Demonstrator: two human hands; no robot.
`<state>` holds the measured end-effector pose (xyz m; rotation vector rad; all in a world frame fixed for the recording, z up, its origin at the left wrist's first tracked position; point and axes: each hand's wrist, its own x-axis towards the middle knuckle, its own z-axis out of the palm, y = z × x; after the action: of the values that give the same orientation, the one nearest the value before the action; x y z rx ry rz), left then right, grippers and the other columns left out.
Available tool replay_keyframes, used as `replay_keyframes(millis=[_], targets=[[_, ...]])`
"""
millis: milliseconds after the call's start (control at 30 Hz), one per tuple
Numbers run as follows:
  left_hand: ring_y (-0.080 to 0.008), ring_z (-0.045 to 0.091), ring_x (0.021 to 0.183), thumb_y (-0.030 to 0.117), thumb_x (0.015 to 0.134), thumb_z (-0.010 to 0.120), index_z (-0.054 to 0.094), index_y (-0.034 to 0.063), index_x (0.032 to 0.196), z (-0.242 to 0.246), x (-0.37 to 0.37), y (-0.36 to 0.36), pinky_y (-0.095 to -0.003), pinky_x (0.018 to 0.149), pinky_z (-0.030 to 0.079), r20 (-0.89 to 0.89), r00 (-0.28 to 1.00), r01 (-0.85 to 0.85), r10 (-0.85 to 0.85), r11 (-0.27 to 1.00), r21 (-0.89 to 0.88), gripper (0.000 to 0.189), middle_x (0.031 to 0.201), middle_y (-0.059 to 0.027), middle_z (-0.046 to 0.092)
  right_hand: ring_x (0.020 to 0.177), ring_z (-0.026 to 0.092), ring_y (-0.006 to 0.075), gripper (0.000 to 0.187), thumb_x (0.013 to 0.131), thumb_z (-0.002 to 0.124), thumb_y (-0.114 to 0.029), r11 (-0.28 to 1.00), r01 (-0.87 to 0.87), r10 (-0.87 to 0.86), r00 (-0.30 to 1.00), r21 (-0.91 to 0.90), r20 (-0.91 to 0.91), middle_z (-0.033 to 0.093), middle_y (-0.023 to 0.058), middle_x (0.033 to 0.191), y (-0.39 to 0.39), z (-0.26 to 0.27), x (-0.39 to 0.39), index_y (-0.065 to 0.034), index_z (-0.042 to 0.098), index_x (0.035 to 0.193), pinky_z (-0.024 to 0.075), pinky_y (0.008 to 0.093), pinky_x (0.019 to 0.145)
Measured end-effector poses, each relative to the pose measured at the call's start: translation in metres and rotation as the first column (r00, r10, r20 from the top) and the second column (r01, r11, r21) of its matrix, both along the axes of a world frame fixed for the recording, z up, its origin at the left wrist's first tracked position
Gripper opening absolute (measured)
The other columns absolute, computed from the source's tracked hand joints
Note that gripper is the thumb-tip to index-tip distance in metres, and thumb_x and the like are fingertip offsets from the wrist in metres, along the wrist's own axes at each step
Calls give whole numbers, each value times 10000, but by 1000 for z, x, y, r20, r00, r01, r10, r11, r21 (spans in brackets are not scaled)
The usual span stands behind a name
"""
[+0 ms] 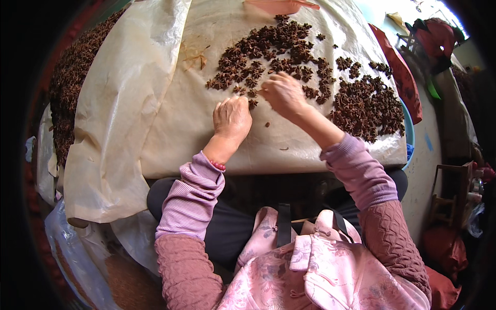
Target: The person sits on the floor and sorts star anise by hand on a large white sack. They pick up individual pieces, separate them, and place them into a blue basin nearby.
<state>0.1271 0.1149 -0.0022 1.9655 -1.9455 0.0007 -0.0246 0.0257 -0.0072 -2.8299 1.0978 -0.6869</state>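
Observation:
Dried star anise pods (pixel 271 46) lie spread in a loose heap on a sheet-covered table (pixel 193 135). My left hand (pixel 232 116) is at the heap's near edge with its fingers curled under, beside a few single pods. Just to its right, my right hand (pixel 283 93) reaches over the near side of the heap, fingers bent and thumb pointing left. The fingertips of both hands are hidden or too small to tell whether they pinch a pod. A second, denser pile of star anise (pixel 368 108) lies right of my right forearm. One small brown piece (pixel 267 124) lies between my wrists.
A pink plastic scoop or tray (pixel 275 5) sits at the table's far side. More star anise (pixel 77 73) is heaped at the left beyond a folded sheet (pixel 124 97). A blue basin's rim (pixel 409 131) shows past the right edge. Red bags and a wooden stool (pixel 443 209) stand at the right.

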Motion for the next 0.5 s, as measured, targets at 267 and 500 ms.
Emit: replay_keyframes(millis=[267,500], targets=[[-393,621,832,240,890,520,661,86,879,16,4,-6,-468,745,486,-260,944,-156,204,969,192,209,869,-189,654,812,608,288,121,716,574,-167,988,-12,12,1000,152,5,641,98,750,-8,-15,12,-65,623,672,487,417,717],[-389,627,824,227,880,522,659,80,868,22,3,-4,-467,739,492,-190,961,-168,201,970,176,202,854,-177,661,933,586,294,112,777,593,-130,980,-177,170,983,96,70,606,130,901,-25,-21,37,-26,634,782,484,390,799]])
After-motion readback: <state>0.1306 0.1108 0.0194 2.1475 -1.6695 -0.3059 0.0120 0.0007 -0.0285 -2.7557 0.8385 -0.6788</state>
